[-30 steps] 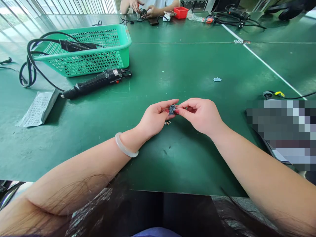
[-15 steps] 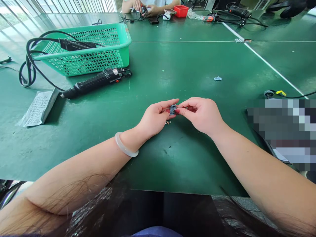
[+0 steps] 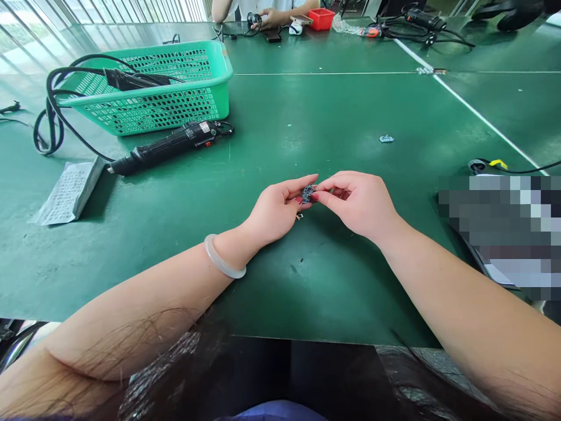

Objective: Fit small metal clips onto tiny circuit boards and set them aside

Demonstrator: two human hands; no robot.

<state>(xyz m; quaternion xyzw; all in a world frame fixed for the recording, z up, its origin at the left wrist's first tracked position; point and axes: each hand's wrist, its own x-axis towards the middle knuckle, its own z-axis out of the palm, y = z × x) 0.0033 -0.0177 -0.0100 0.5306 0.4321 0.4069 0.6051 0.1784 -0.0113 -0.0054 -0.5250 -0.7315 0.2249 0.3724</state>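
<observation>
Above the green table [image 3: 272, 280], a small blue-grey part with cut-outs [image 3: 307, 193] is held between both hands. My left hand [image 3: 276, 210], with a pale bangle [image 3: 222, 260] at its wrist, grips the part's left side between thumb and fingers. From the right, my right hand [image 3: 357, 202] pinches its other edge between thumb and index finger. Just below the left fingertips shows a tiny light-and-dark piece [image 3: 299, 217], too small to name. Farther off to the right lies a small flat blue-grey piece [image 3: 386, 139], apart from both hands.
A green mesh basket [image 3: 166, 108] with black cables stands at the back left. In front of it lie a black electric screwdriver [image 3: 175, 145] and a written-on packet [image 3: 70, 190]. A blurred-out object [image 3: 504, 234] is at right. Across the table, a person's hands [image 3: 272, 17] hold something dark.
The blue-grey part has tilted slightly in my fingers, and my hands have barely shifted. Across the table, one of the person's hands has moved away from the dark object.
</observation>
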